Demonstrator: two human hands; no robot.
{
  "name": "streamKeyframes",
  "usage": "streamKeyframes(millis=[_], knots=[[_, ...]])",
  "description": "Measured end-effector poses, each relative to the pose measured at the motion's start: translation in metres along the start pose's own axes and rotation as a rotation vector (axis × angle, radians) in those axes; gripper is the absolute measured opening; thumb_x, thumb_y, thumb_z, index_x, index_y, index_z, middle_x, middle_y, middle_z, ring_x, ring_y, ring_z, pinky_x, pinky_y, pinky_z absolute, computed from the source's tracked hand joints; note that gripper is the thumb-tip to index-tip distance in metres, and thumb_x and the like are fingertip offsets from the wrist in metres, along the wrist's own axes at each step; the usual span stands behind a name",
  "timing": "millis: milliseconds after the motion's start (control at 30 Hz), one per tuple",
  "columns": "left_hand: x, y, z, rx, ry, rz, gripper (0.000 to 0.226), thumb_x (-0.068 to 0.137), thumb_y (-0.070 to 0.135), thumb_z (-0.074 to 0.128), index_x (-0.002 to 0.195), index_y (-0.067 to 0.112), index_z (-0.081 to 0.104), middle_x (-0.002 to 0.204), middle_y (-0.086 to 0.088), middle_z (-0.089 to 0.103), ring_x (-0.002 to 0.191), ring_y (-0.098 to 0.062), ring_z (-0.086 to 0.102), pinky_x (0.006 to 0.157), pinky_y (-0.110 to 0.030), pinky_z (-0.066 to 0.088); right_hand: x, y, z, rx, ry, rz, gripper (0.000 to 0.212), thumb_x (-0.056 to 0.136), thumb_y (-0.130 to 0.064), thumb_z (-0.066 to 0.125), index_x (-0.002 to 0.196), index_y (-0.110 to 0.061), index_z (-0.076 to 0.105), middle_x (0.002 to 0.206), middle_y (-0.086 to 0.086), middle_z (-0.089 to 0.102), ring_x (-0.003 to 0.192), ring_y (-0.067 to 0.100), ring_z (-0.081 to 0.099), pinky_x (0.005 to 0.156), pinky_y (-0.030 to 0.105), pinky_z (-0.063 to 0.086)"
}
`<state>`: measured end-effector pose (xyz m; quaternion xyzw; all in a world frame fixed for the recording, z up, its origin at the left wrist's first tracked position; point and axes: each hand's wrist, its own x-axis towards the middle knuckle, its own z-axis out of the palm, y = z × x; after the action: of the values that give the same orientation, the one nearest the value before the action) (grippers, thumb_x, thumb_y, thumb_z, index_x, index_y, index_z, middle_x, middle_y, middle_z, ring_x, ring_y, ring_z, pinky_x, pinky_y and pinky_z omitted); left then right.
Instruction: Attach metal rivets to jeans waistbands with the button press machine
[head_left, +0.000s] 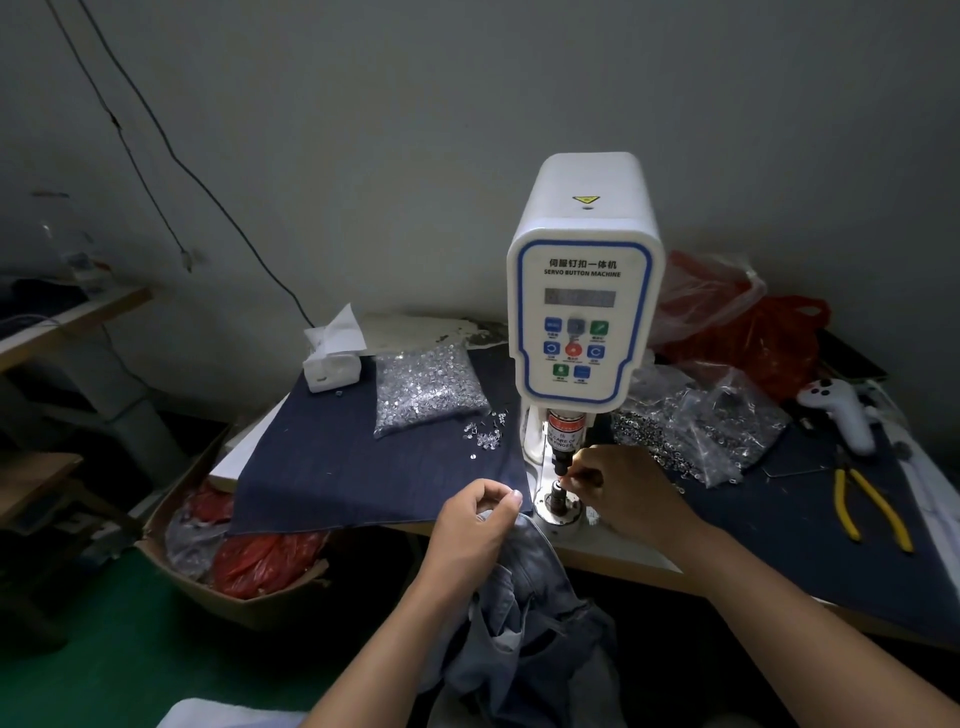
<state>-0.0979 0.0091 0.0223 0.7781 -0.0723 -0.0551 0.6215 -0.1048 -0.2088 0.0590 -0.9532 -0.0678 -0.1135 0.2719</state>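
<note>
Head view, pliers (872, 509) right, rivet bags (431, 387) behind.

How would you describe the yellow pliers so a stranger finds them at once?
Start from the white button machine and go right along the table, past the bags of metal parts. The pliers lie on dark cloth below the white controller; nothing else here has yellow handles.

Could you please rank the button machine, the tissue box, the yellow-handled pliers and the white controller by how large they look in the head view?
1. button machine
2. yellow-handled pliers
3. and 4. tissue box and white controller look about alike, so I leave them unranked.
</note>
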Motion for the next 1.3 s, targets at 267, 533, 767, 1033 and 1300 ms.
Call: streamKeyframes(millis=[267,533,767,1033,1300], knots=[[0.000,-0.001,-0.001,0.024,-0.008,-0.002,0.012,0.097,0.033,0.070,0.090,0.025,0.074,0.084,0.011,0.076,0.078,0.003,0.067,0.070,-0.012,0.049,0.007,0.001,-0.004,-0.014,-0.071,-0.002,0.012,0.086,-0.022,0.081,0.089,-0.011,0.078,0.087,0.004,0.078,0.060,-0.014,0.047,0.060,0.001,0.033],[0.000,0.001,0.000,0.020,-0.017,-0.002,0.013,0.098,0.034,0.069,0.090,0.024,0.074,0.085,0.009,0.076,0.079,0.002,0.068,0.071,-0.012,0.050,0.007,-0.001,-0.005,-0.055,-0.071,-0.011,0.012,0.087,-0.024,0.079,0.088,-0.012,0.078,0.086,0.003,0.078,0.057,-0.015,0.044,0.058,0.001,0.034],[-0.001,0.004,0.000,0.005,-0.021,-0.012,0.015,0.098,0.034,0.069,0.088,0.023,0.074,0.079,0.011,0.074,0.076,0.002,0.066,0.070,-0.013,0.050,0.008,-0.004,-0.007,-0.133,-0.088,0.007,0.016,0.091,-0.029,0.074,0.089,-0.013,0.076,0.088,0.001,0.078,0.074,0.010,0.066,0.056,0.003,0.030],[-0.003,0.005,0.000,-0.002,-0.013,-0.017,0.014,0.098,0.031,0.070,0.088,0.022,0.074,0.078,0.013,0.074,0.075,0.004,0.066,0.069,-0.011,0.048,0.007,-0.004,-0.005,-0.103,-0.095,0.030,0.016,0.091,-0.029,0.074,0.088,-0.013,0.076,0.088,0.000,0.077,0.065,-0.002,0.052,0.058,0.003,0.031],[-0.003,0.010,-0.005,-0.088,-0.023,-0.076,0.023,0.101,0.037,0.065,0.085,0.024,0.075,0.074,0.014,0.070,0.073,0.001,0.060,0.068,-0.016,0.048,-0.026,-0.013,-0.002,0.176,0.222,0.213,0.013,0.095,-0.030,0.066,0.083,-0.025,0.066,0.072,-0.014,0.069,0.068,0.000,0.062,0.060,0.011,0.039]])
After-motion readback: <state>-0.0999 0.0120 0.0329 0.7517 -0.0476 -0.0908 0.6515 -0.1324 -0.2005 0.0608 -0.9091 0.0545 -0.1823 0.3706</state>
